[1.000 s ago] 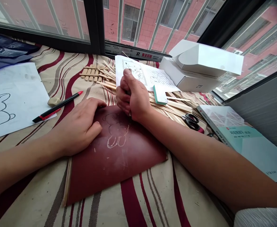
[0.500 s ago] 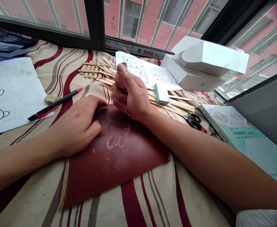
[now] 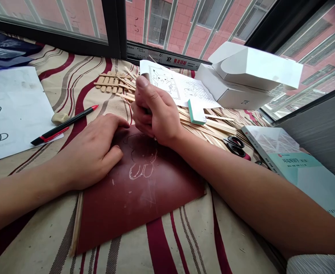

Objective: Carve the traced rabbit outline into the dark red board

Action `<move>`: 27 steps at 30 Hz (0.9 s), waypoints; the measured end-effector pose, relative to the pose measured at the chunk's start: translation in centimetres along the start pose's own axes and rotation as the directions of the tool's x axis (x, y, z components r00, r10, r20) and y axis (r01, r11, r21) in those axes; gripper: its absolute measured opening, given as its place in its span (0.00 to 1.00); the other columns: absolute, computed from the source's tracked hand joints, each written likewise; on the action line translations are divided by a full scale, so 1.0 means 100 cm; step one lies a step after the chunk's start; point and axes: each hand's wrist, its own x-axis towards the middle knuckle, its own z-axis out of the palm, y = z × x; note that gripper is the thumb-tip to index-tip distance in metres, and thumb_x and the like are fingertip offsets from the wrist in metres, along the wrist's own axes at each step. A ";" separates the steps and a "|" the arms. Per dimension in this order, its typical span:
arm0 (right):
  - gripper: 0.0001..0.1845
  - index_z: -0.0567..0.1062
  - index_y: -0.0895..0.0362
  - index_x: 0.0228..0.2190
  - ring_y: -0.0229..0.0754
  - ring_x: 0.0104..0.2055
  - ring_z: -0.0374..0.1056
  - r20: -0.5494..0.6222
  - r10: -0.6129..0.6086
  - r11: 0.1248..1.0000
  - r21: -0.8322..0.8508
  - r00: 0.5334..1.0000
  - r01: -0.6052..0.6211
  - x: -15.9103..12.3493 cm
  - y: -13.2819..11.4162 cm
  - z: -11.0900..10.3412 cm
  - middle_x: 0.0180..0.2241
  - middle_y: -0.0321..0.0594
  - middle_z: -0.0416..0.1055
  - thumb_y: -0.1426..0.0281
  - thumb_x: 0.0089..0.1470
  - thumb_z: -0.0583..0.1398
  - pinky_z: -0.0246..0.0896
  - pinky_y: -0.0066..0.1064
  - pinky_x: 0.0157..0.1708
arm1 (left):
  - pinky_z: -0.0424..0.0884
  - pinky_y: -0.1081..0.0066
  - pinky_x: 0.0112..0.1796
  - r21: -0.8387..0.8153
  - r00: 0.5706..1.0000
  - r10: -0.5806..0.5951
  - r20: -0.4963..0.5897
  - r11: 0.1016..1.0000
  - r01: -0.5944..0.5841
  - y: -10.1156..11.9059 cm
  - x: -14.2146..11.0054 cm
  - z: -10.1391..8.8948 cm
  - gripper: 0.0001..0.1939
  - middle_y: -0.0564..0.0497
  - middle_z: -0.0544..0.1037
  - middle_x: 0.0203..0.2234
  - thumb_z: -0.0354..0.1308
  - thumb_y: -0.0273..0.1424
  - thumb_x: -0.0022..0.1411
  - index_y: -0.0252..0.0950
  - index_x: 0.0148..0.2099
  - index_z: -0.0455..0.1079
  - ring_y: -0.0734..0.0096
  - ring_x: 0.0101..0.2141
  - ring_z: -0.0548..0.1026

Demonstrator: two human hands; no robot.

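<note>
A dark red board [image 3: 144, 213] with wooden edges lies on the striped cloth. Pale scratched outlines of a figure [image 3: 141, 171] show on its surface. My left hand [image 3: 95, 146] rests flat on the board's upper left, thumb apart from the fingers, holding nothing. My right hand [image 3: 158, 110] is closed in a fist over the board's far edge, thumb on top. Whatever it grips is mostly hidden by the fingers; a small pale tip shows beneath the fist, close to the scratched lines.
To the left are a paper with a line drawing [image 3: 13, 114], an eraser [image 3: 60, 118] and a black-and-red pen [image 3: 66, 125]. Beyond my right hand lie wooden sticks [image 3: 213, 127], printed drawings [image 3: 184, 89], a teal-and-white block [image 3: 196, 112], scissors [image 3: 236, 146], a white box [image 3: 241, 95] and a book [image 3: 304, 171].
My right fist has shifted very slightly to the left and tilted a little. My left hand and the board stay in place.
</note>
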 end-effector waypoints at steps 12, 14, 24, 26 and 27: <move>0.34 0.54 0.52 0.20 0.27 0.18 0.48 -0.006 0.008 0.996 -0.086 1.000 -0.009 -0.004 0.000 0.004 0.16 0.27 0.47 0.58 0.77 0.57 0.46 0.19 0.15 | 0.74 0.54 0.54 0.002 1.000 0.007 -0.013 1.000 -0.007 -0.001 -0.001 0.002 0.20 0.50 0.76 0.49 0.47 0.33 0.66 0.43 0.58 0.66 0.57 0.48 0.76; 0.34 0.54 0.52 0.21 0.28 0.21 0.52 0.063 -0.043 0.989 -0.137 0.997 0.051 -0.006 0.004 0.003 0.19 0.29 0.51 0.52 0.75 0.59 0.50 0.19 0.17 | 0.74 0.53 0.54 -0.003 1.000 0.010 -0.019 1.000 -0.010 0.000 -0.001 0.001 0.18 0.51 0.76 0.48 0.47 0.34 0.66 0.43 0.57 0.66 0.57 0.47 0.75; 0.28 0.61 0.55 0.22 0.28 0.23 0.53 0.419 -0.044 0.956 -0.245 0.907 0.160 -0.007 0.007 0.001 0.20 0.27 0.55 0.61 0.75 0.57 0.53 0.19 0.23 | 0.76 0.45 0.59 -0.041 0.999 -0.037 0.036 0.998 0.038 0.008 0.007 -0.008 0.12 0.46 0.74 0.45 0.46 0.38 0.63 0.42 0.46 0.64 0.50 0.52 0.75; 0.31 0.60 0.54 0.21 0.28 0.21 0.51 0.476 -0.044 0.974 -0.174 0.878 0.144 -0.005 0.009 0.002 0.18 0.27 0.53 0.56 0.73 0.60 0.50 0.20 0.21 | 0.73 0.47 0.65 -0.066 1.000 -0.011 0.016 0.998 0.012 0.009 0.006 -0.007 0.14 0.46 0.73 0.50 0.46 0.36 0.65 0.41 0.50 0.65 0.50 0.58 0.74; 0.32 0.59 0.54 0.21 0.28 0.21 0.50 0.489 -0.040 0.980 -0.152 0.871 0.130 -0.004 0.010 0.003 0.18 0.27 0.52 0.53 0.73 0.61 0.49 0.21 0.21 | 0.71 0.48 0.66 -0.071 1.000 -0.003 0.011 0.997 0.004 0.008 0.006 -0.006 0.15 0.45 0.74 0.51 0.46 0.36 0.66 0.40 0.51 0.66 0.50 0.60 0.73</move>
